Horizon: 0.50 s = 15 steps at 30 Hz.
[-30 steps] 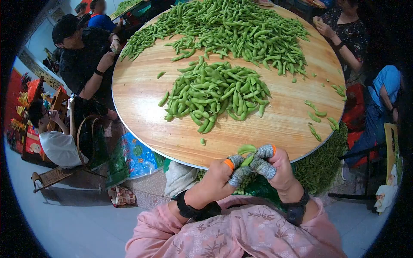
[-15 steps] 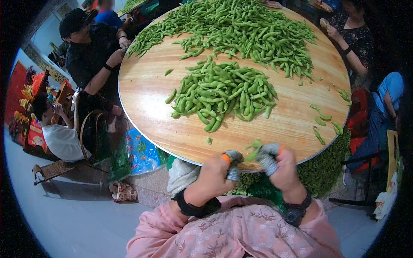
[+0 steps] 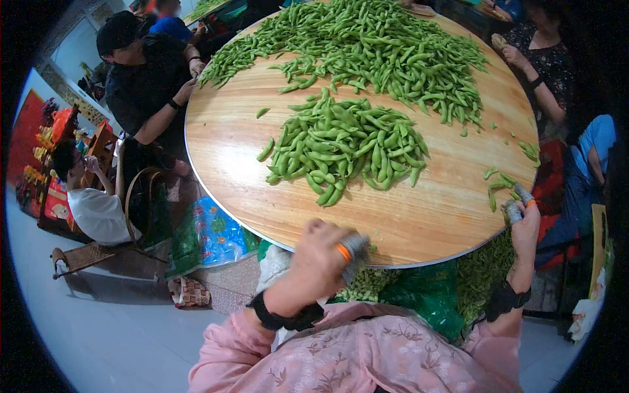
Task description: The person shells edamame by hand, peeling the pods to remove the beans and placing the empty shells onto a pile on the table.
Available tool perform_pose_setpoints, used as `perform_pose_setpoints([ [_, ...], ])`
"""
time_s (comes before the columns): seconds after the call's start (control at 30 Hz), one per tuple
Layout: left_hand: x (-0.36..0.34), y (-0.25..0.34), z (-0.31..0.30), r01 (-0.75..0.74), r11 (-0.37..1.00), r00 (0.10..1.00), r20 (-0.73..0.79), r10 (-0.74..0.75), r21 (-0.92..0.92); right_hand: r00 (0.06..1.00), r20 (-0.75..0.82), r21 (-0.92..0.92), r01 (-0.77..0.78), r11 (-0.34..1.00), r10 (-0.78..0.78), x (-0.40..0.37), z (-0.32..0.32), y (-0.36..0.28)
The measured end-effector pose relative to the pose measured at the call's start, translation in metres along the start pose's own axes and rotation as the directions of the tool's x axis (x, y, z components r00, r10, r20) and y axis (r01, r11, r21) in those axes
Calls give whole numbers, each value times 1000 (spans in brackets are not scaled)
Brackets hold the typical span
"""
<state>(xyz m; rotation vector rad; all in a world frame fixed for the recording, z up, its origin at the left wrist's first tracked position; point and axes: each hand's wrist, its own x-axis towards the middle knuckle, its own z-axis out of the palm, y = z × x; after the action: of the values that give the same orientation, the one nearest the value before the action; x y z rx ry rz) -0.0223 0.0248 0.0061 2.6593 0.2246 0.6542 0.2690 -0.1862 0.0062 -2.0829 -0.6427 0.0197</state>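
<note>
My left hand (image 3: 321,259) is over the table's front edge, wrapped in grey finger coverings with an orange band; its fingers are smeared by motion. A small green bit (image 3: 373,248) lies just beside it. My right hand (image 3: 526,226) is at the right edge of the table, thumb and finger in grey coverings, spread apart around a few green soybean pods (image 3: 501,180). Whether it grips a pod is not plain. Before both hands, a small heap of soybean pods (image 3: 347,147) rests on the round wooden table (image 3: 229,157).
A larger pod heap (image 3: 393,52) covers the table's far side. Below the front edge are shelled beans (image 3: 370,283), a green plastic bag (image 3: 429,298) and a pile of green husks (image 3: 481,268). People sit at left and right; a wicker chair (image 3: 85,259) stands left.
My right hand has moved from the front middle to the pods at the right edge. My left hand has shifted slightly left. The pod held between them is no longer seen there.
</note>
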Motion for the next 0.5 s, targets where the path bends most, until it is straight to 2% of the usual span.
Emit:
perform_pose_setpoints([
  [0.07,7,-22,-8,177,982,972,-166,-165,60,1000,-17,54,0,999,1,-1,-5,9],
  [0.13,23,-48,-12,206,972,964,-193,-182,113,999,-50,18,16,1000,-15,-6,-5,4],
  [0.2,35,-62,-13,348,914,931,-192,-310,210,998,-25,40,60,997,-59,-14,3,0],
  [0.23,41,-65,-13,346,915,932,-191,-308,210,995,0,61,102,993,-102,-18,8,-4],
  [0.27,45,-67,-12,342,894,940,-108,-325,290,995,1,58,99,993,-99,-23,14,-10],
  [0.3,47,-68,-10,331,870,938,-23,-347,366,996,48,147,63,987,-71,-28,20,-18],
  [0.33,48,-68,-8,332,871,937,-16,-350,362,994,96,233,22,972,-46,-34,26,-24],
  [0.4,47,-69,-6,256,875,947,74,-312,411,987,132,223,57,973,-88,-43,39,-33],
  [0.47,45,-67,-6,256,875,944,88,-318,412,957,282,288,-20,958,-64,-54,55,-48],
  [0.5,45,-67,-6,251,875,942,102,-318,413,957,282,288,-20,957,-64,-58,63,-53],
])
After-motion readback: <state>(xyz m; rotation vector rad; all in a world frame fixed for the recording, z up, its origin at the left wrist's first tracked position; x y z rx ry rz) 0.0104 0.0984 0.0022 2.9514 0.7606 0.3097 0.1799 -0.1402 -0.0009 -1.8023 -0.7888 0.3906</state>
